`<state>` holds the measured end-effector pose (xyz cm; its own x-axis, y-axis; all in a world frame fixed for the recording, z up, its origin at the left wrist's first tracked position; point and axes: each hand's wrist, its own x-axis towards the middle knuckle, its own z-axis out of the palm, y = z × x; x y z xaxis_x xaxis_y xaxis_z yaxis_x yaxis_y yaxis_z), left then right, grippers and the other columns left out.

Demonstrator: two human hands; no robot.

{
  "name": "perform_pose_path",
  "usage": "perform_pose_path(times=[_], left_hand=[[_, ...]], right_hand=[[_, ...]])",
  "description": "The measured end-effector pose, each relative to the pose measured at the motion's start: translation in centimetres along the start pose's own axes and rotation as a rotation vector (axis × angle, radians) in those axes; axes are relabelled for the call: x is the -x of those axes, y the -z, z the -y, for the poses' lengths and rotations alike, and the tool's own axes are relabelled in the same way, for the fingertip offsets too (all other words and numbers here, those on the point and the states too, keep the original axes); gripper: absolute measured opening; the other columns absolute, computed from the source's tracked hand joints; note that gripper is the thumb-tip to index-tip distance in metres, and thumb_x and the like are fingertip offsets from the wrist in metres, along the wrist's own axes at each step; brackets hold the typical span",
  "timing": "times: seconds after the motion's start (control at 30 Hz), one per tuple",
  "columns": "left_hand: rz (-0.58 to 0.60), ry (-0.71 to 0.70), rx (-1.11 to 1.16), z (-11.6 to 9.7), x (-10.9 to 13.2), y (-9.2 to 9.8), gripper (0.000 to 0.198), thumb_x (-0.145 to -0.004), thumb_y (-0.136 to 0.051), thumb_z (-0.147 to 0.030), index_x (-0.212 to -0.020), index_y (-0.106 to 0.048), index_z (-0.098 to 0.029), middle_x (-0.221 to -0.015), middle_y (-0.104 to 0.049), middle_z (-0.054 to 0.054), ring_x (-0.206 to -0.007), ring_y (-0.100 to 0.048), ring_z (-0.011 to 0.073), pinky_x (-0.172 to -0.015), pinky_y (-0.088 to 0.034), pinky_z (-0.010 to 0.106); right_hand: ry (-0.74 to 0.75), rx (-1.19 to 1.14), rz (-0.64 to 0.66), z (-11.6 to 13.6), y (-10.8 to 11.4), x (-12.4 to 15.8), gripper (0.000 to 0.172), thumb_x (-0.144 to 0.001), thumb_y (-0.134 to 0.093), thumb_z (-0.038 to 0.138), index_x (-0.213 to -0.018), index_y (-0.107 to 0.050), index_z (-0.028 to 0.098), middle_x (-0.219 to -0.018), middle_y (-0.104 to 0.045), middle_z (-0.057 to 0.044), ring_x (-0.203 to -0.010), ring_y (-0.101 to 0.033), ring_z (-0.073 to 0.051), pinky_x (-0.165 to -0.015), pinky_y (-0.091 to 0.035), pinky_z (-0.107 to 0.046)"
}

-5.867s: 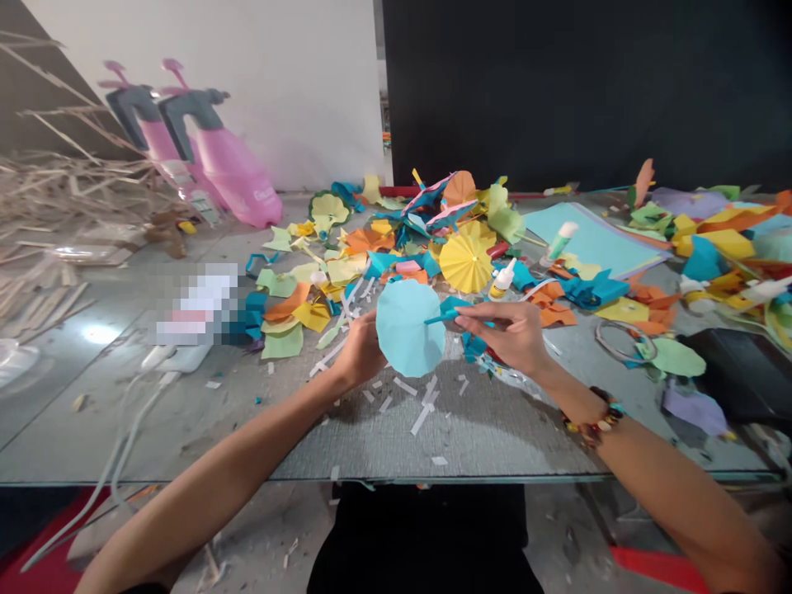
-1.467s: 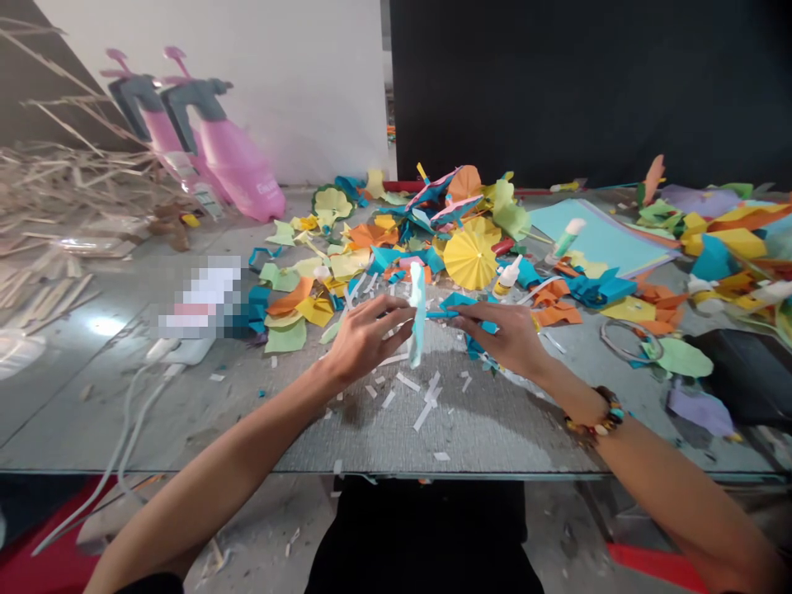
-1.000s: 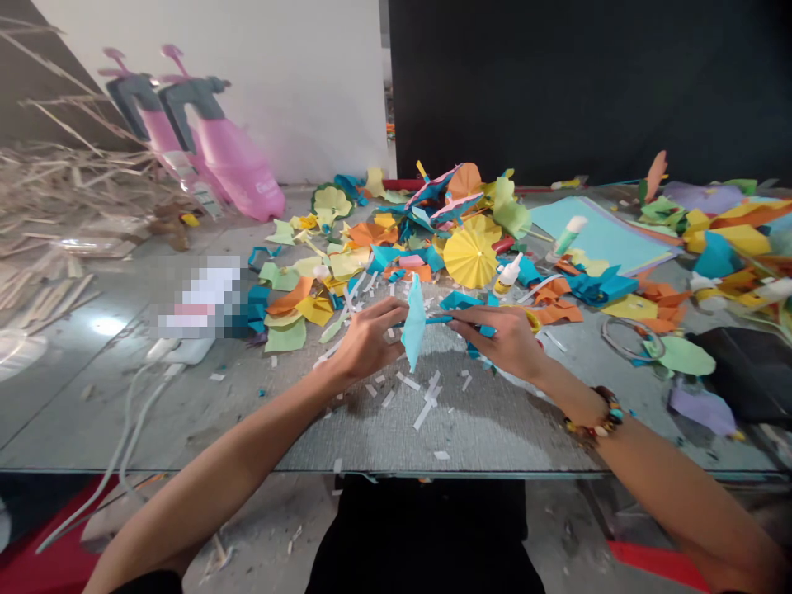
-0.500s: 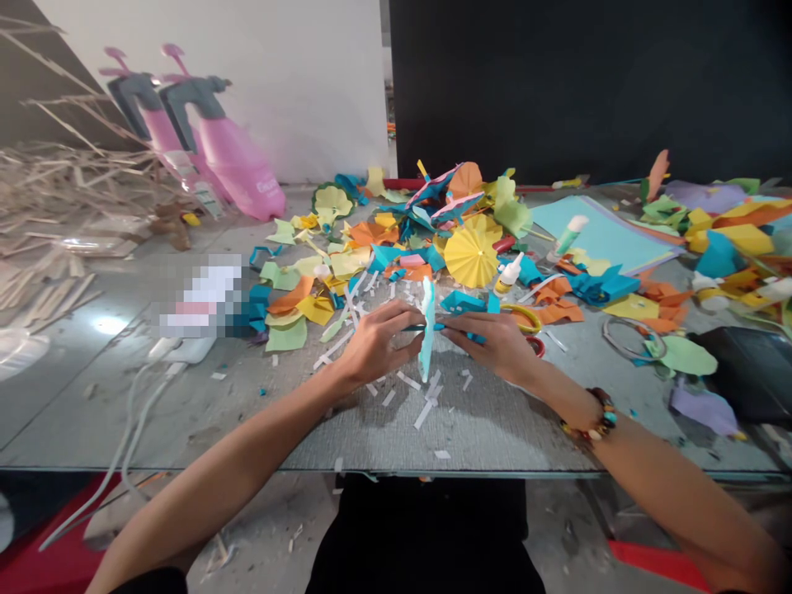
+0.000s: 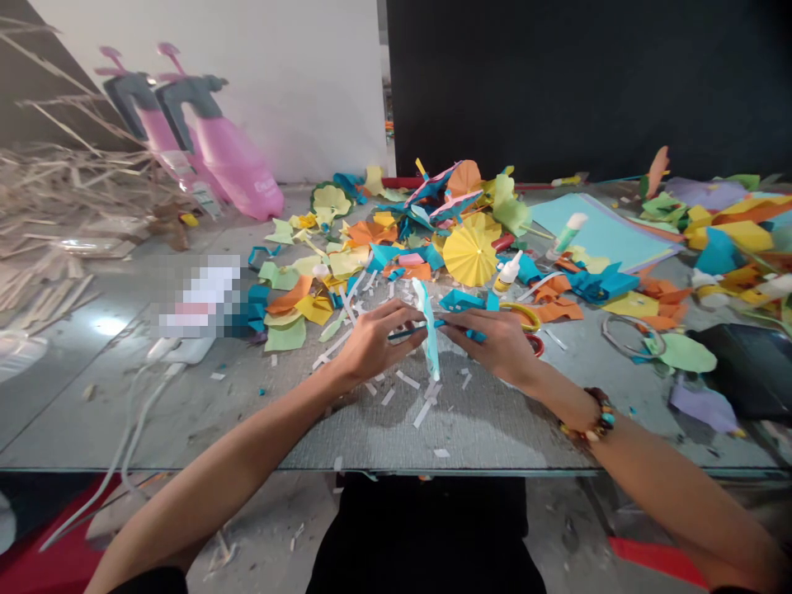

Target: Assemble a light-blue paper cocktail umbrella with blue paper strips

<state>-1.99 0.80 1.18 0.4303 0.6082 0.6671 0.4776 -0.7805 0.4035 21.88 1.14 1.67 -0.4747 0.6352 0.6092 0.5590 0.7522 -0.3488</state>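
**Blue paper disc (image 5: 426,338) held edge-on between two pinching hands**
Head view: the left hand (image 5: 374,340) and right hand (image 5: 495,342) each grip a thin teal stick (image 5: 408,332) closed, the disc upright at 12 o'clock above the desk (image 5: 470,429). Squeezing too hard could crease the paper; a slipped pinch could drop it towards the paper scraps (image 5: 290,301) at 11 o'clock.

Craft workshop shown: glass-topped worktable (image 5: 470,421) heaped with coloured paper scraps (image 5: 365,239), finished yellow paper parasol (image 5: 470,256), glue bottles (image 5: 509,274). Bundled wooden sticks (image 5: 55,177) piled at side; pink spray bottles (image 5: 232,157) stood against wall (image 5: 297,82).
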Motion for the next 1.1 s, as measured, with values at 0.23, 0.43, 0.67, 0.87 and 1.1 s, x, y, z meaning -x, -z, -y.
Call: perform_pose_path(times=[0.23,0.43,0.67,0.87,1.1], left_hand=[[0.156,0.072,-0.092,0.9,0.5,0.5,0.016,-0.096,-0.06,-0.026,-0.102,-0.07,-0.016,-0.086,-0.071,0.004,-0.075,-0.067,0.0142,-0.067,-0.052,0.024],[0.096,0.043,-0.12,0.3,0.3,0.3,0.019,-0.099,-0.058,-0.03,-0.103,-0.071,-0.016,-0.086,-0.071,0.005,-0.074,-0.067,0.0119,-0.065,-0.051,0.022],[0.062,0.018,-0.125,-0.2,0.3,0.3,0.019,-0.098,-0.061,-0.029,-0.11,-0.068,-0.017,-0.089,-0.072,0.004,-0.073,-0.067,0.0125,-0.065,-0.052,0.024],[0.039,0.067,-0.013,0.1,0.4,0.0,0.019,-0.092,-0.067,-0.026,-0.109,-0.067,-0.018,-0.094,-0.074,0.004,-0.078,-0.07,0.0131,-0.07,-0.056,0.024],[0.037,0.111,0.071,0.0,0.4,0.0,0.025,-0.084,-0.069,-0.019,-0.109,-0.062,-0.017,-0.096,-0.076,0.004,-0.082,-0.072,0.0144,-0.074,-0.058,0.023]], right_hand=[[-0.098,-0.097,-0.051,0.4,0.3,-0.2,0.018,-0.096,-0.066,0.032,-0.105,-0.079,0.025,-0.099,-0.081,-0.003,-0.081,-0.076,-0.018,-0.073,-0.06,-0.029],[-0.147,-0.214,-0.087,0.3,0.5,-0.4,0.019,-0.093,-0.07,0.031,-0.108,-0.079,0.025,-0.093,-0.08,-0.002,-0.07,-0.072,-0.015,-0.066,-0.06,-0.027],[-0.247,-0.311,-0.04,0.2,0.1,-0.4,0.014,-0.089,-0.073,0.031,-0.098,-0.081,0.024,-0.088,-0.081,-0.002,-0.071,-0.073,-0.015,-0.066,-0.06,-0.027],[-0.338,-0.4,-0.025,0.1,-0.4,-0.3,0.018,-0.088,-0.074,0.036,-0.098,-0.082,0.024,-0.089,-0.081,-0.003,-0.073,-0.074,-0.017,-0.067,-0.061,-0.028],[-0.35,-0.427,-0.011,0.1,-0.5,-0.3,0.018,-0.086,-0.075,0.036,-0.096,-0.082,0.023,-0.088,-0.081,-0.004,-0.073,-0.074,-0.017,-0.065,-0.06,-0.028]])
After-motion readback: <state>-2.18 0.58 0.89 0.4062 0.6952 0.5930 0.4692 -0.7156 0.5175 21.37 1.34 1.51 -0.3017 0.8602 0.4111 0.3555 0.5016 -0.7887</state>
